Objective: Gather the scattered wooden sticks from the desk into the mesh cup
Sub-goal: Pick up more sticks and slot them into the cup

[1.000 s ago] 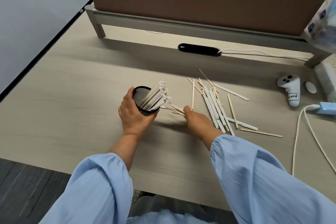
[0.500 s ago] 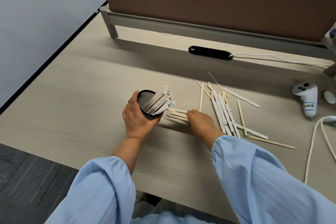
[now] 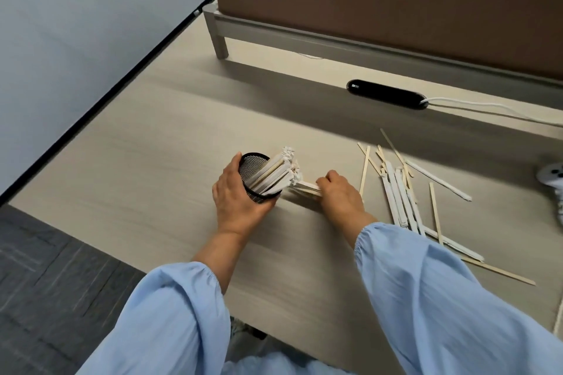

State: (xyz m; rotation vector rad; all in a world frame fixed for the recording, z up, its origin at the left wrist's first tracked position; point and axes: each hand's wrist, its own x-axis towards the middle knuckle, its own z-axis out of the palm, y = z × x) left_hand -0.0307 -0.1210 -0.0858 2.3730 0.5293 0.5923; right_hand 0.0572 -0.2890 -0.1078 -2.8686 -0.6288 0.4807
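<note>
Right hand (image 3: pixel 338 192) slid closer to the mesh cup (image 3: pixel 259 175), clenching a small stick bundle (image 3: pixel 306 187) at its 3 o'clock; left hand (image 3: pixel 236 198) kept gripping cup. No legible writing.

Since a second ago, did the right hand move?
Yes. The right hand slid left, away from the pile of loose pale wooden sticks, bringing a small bundle of wooden sticks toward the black mesh cup.
</note>
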